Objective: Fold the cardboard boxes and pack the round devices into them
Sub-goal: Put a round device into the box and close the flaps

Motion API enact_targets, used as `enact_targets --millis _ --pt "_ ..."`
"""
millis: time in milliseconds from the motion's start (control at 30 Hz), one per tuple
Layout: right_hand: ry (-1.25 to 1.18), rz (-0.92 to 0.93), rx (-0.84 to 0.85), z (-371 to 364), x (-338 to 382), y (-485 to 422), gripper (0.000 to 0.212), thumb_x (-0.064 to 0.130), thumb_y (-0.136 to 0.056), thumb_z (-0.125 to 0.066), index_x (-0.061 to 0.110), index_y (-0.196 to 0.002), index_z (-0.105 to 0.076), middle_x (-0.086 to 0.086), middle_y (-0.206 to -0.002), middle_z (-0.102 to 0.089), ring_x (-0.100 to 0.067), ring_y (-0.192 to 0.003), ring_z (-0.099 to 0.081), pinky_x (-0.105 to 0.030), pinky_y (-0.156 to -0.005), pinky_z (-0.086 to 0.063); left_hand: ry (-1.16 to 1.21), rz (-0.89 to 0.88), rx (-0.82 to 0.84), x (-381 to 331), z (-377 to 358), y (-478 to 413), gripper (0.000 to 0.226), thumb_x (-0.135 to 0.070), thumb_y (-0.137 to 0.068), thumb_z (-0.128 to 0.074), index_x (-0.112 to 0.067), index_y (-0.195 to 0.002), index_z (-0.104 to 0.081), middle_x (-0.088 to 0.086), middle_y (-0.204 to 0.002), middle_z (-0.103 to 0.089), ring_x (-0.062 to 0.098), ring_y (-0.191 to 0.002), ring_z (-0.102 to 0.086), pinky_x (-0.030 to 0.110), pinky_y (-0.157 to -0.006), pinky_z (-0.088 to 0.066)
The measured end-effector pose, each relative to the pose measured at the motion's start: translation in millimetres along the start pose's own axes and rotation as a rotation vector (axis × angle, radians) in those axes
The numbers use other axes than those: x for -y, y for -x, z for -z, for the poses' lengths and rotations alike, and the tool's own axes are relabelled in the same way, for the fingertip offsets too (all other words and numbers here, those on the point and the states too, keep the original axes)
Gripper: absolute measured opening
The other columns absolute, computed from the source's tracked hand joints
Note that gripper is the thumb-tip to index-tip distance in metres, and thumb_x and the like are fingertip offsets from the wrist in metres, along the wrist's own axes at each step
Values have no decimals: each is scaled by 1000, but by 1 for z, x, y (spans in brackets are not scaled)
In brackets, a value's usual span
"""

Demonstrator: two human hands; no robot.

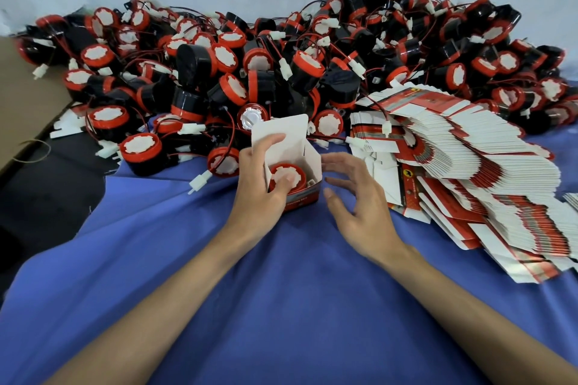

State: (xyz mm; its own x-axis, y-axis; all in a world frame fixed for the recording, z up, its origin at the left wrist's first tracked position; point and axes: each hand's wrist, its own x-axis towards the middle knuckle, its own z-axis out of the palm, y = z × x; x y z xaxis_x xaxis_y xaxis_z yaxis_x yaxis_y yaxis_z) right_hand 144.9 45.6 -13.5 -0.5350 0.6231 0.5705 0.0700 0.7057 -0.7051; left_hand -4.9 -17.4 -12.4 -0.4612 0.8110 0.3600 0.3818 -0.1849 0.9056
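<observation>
The left hand (261,181) pinches the open box (312,162), thumb holding the round device (292,169) down inside; the right hand (359,200), fingers spread alongside, should tuck the side flaps first

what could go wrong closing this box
The round device under the thumb of the left hand may not be seated, so the lid flap could buckle. A red wire from the pile lies behind the carton and might snag. The right hand is close to the fanned flat cartons and could knock them.

Red-and-black round devices (200,66) with white caps — red-and-white boxes (469,184) on blue cloth (281,275).
</observation>
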Motion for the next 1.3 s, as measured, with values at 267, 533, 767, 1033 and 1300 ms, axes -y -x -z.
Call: enact_targets --millis 267,533,767,1033,1300 --pt "171 182 28 0 1 2 34 -10 -77 -51 0 -101 -73 -6 -106 -71 -21 -103 -63 -26 -94 -48 199 11 123 -1 -3 1 36 -53 -90 -37 -40 -116 -58 0 -139 -40 1 -128 -44 31 -110 -36" --pt "-21 -45 -5 -1 3 4 65 12 -91 -52 22 -146 -20 4 -92 -74 -7 -90 -65 -6 -82 -40 144 -112 81 -1 -1 3 48 -2 -84 -54 -27 -113 -25 20 -127 -44 16 -116 -49 26 -99 -42" --pt "-364 -192 -31 1 0 -5 27 42 -91 -57 20 -103 -67 0 -76 -72 -6 -71 -65 -12 -61 -45 9 -165 239 -1 8 -2 21 -3 -89 -59 -12 -109 -58 6 -99 -60 0 -90 -57 13 -83 -43" --pt "-378 -214 -24 1 -3 -1 17 21 -81 -66 26 -97 -70 17 -95 -73 -1 -90 -68 -13 -77 -50 -48 -183 339 -2 14 -1 33 -29 -86 -66 -17 -117 -62 -6 -118 -60 2 -112 -55 20 -97 -42" --pt "102 82 -138 -2 -5 2 29 8 -78 -75 9 -107 -71 -5 -93 -73 -16 -86 -67 -30 -79 -56 -288 -360 308 7 24 -6 38 -19 -88 -67 -11 -125 -63 -18 -124 -54 1 -118 -51 15 -104 -37"
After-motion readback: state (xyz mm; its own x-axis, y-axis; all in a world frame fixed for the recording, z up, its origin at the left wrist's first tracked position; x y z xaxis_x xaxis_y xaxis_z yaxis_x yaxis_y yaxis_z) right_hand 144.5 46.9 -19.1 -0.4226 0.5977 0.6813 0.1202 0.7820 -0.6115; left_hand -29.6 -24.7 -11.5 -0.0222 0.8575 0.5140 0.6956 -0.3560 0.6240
